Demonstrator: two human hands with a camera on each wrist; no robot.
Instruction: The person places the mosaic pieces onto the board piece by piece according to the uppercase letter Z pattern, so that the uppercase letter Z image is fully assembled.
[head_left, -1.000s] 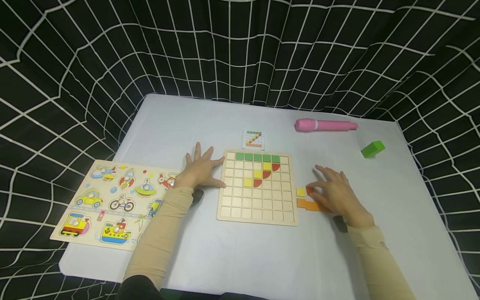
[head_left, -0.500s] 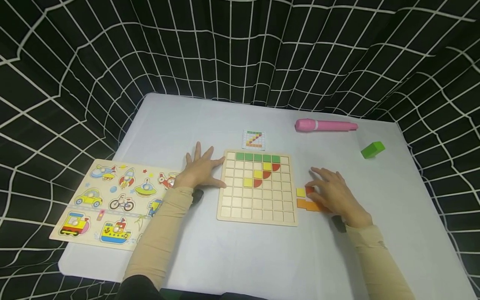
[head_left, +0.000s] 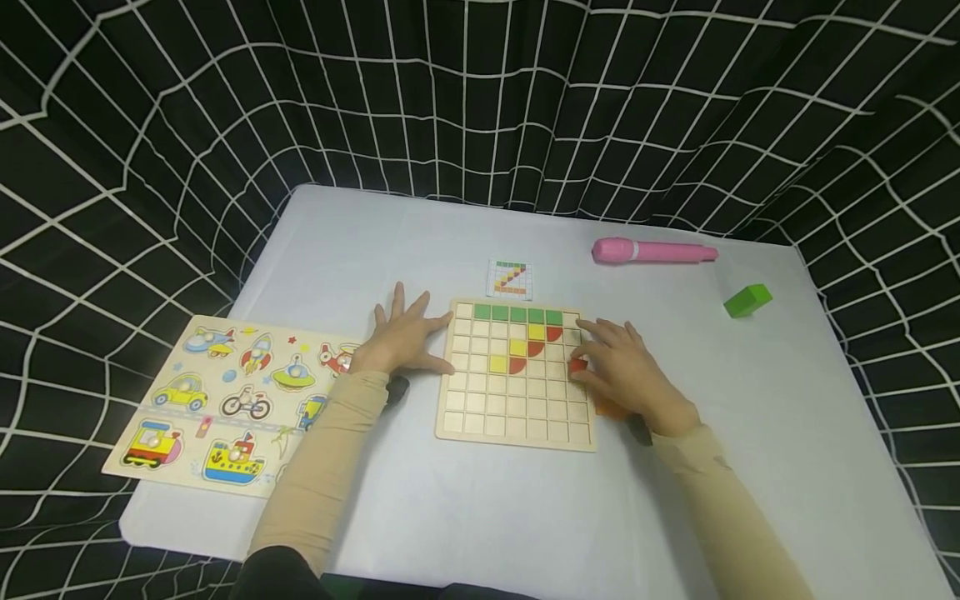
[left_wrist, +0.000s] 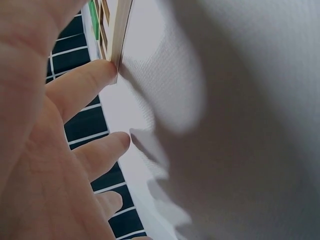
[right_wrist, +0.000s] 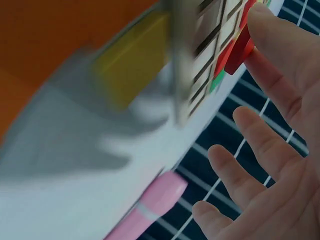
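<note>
A wooden grid board (head_left: 517,428) lies mid-table, with a row of green square tiles (head_left: 517,314) along its top and a diagonal of yellow squares (head_left: 498,363) and red quarter-round tiles (head_left: 536,348). My left hand (head_left: 397,340) is spread at its left side, thumb and index fingertip touching the edge. Between thumb and index finger my right hand (head_left: 626,367) pinches another red tile (right_wrist: 241,50), held over the board's right part; its other fingers are extended. Beside the board, orange tiles (head_left: 611,408) show partly under the right hand, and a yellow tile (right_wrist: 131,60) appears in the right wrist view.
A small pattern card (head_left: 510,279) lies behind the board. To the left is a wooden vehicle puzzle (head_left: 217,379), partly covered by the left forearm. A pink cylindrical object (head_left: 656,252) and a green block (head_left: 747,301) lie at the back right.
My right hand has picked up the red tile from beside the board and moved left with it over the board's right edge. The left hand stays in place.
</note>
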